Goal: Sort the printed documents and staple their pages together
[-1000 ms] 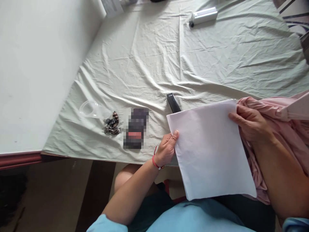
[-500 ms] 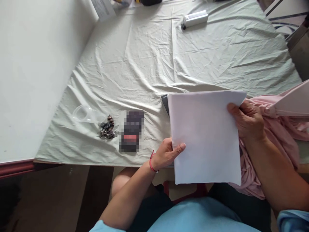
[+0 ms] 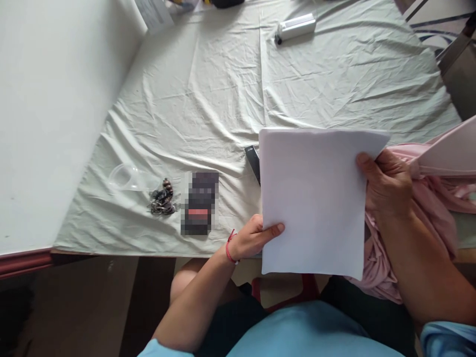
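A stack of white paper (image 3: 312,203) is held up over the table's near edge, its blank top sheet facing me. My left hand (image 3: 256,235) grips the stack's left edge, thumb on top and fingers hidden beneath. At the upper right edge, my right hand (image 3: 390,181) pinches the paper, thumb in front, and the corner there bends back. A black stapler-like object (image 3: 253,162) pokes out from behind the stack's left side; most of it is hidden. Pink cloth (image 3: 431,198) lies behind and below my right hand.
On the pale green tablecloth (image 3: 208,99), a bunch of keys (image 3: 163,198), a clear plastic piece (image 3: 126,177) and a blurred-out dark phone-like object (image 3: 201,203) lie to the left. A white and silver cylinder (image 3: 296,29) rests at the back. A white wall (image 3: 55,114) borders the left.
The paper stack has risen slightly away from me and turned a little, showing more of the black object behind it. Both hands keep their grip.
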